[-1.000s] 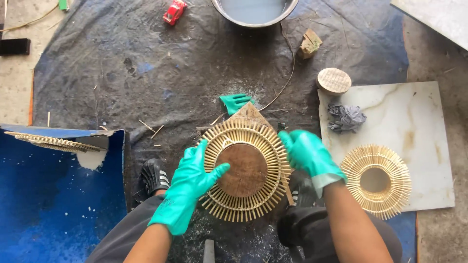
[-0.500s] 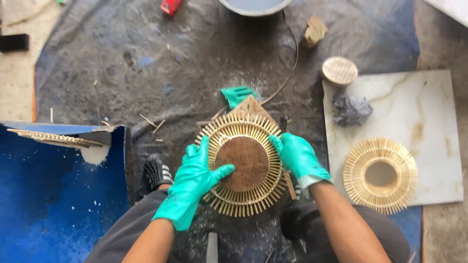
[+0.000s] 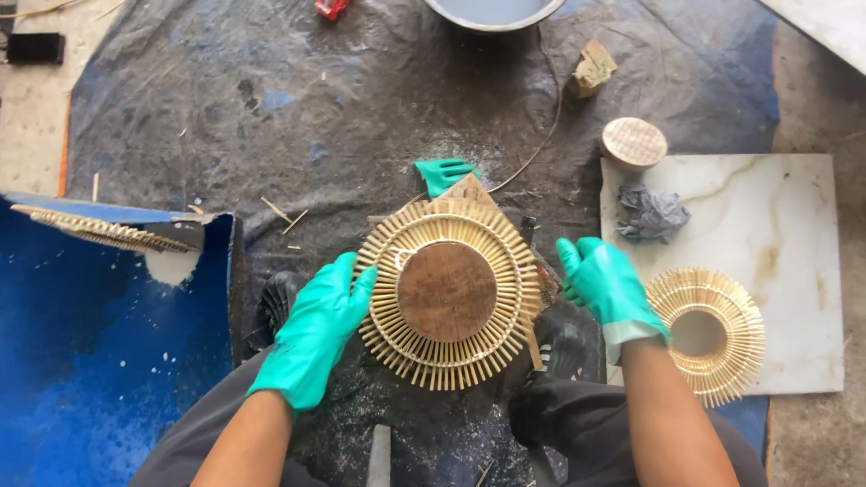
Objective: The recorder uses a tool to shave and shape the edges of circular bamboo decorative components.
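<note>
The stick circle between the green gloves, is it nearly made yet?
Looks mostly made: the stick circle already has sticks fanned all round a brown wooden middle. The left hand presses its edge; the right hand is just off its other side. A second stick ring lies on the pale slab with an open middle. I can't tell what is left.

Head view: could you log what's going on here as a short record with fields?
Setting: dark tarp on the ground
Left hand: green glove, resting on left edge of round stick frame
Right hand: green glove, at the frame's right edge; contact unclear
Frame centre: brown wooden disc
Nearby: second stick frame on pale stone slab, crumpled grey rag, round block, grey basin
</note>
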